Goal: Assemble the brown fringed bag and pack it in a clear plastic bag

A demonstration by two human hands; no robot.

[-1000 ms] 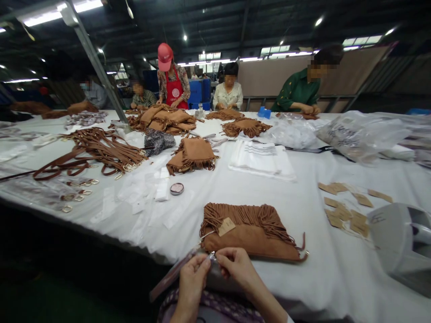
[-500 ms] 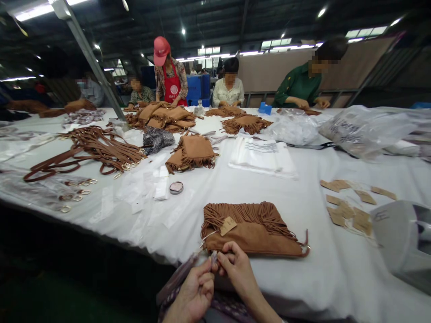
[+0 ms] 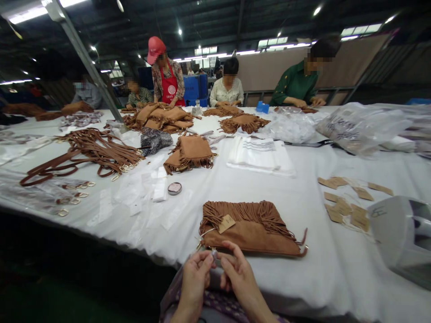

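Note:
A brown fringed bag lies flat at the table's near edge, a kraft paper tag resting on its fringe. At the bag's near left edge, a small pale, shiny wrapped piece sits between my fingertips; its exact kind is too small to make out. My left hand pinches it between thumb and forefinger. From the other side, my right hand has its thumb and forefinger closed at the same piece, with another finger raised. A metal ring shows at the bag's right corner.
Kraft tags lie right, beside a grey-white bin. Brown straps, a round tin, a folded fringed bag and white bags lie beyond. Several co-workers stand or sit across the table, one in a red apron.
My left hand has turned more upright and moved slightly up and left. My right hand's fingers have opened out a little. The bag and tag stay in place on the table.

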